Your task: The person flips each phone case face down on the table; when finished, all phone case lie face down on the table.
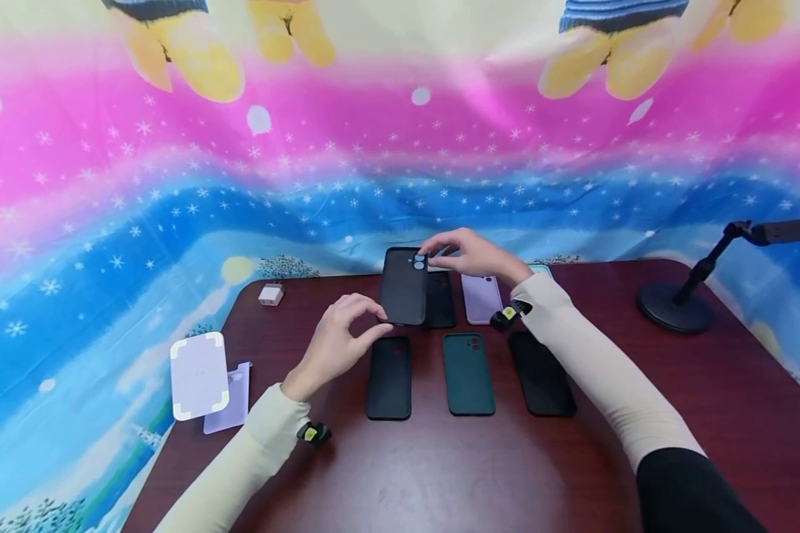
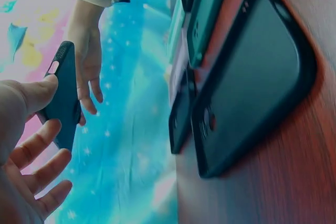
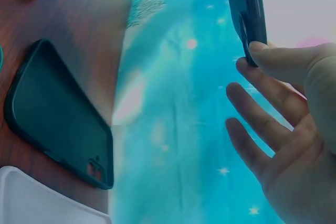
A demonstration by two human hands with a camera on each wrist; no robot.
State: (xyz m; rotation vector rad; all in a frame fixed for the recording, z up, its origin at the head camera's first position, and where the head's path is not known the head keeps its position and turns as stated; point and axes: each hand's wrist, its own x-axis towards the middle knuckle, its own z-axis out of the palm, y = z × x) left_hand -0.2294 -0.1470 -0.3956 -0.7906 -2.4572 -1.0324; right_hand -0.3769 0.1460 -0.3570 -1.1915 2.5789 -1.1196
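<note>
A black phone case [image 1: 403, 292] is held up above the back of the table, its hollow inside and camera cutout facing the head camera. My left hand [image 1: 340, 329] pinches its lower left corner between thumb and fingertips. At the upper right corner, my right hand [image 1: 473, 255] grips it by thumb and forefinger, other fingers spread in the right wrist view. Below lie a black case [image 1: 389, 379], a dark green case [image 1: 468, 374] and another black case [image 1: 540, 374]. Behind them are a black case [image 1: 443, 300], partly hidden by the held one, and a lilac case [image 1: 481, 300].
At the left edge, a white pad with bright corners [image 1: 198, 376] overlaps a lilac piece [image 1: 236, 400]. A white charger plug [image 1: 271, 295] sits at the back left. The round base of a black stand [image 1: 675, 307] is at the right. A patterned cloth [image 1: 400, 148] hangs behind.
</note>
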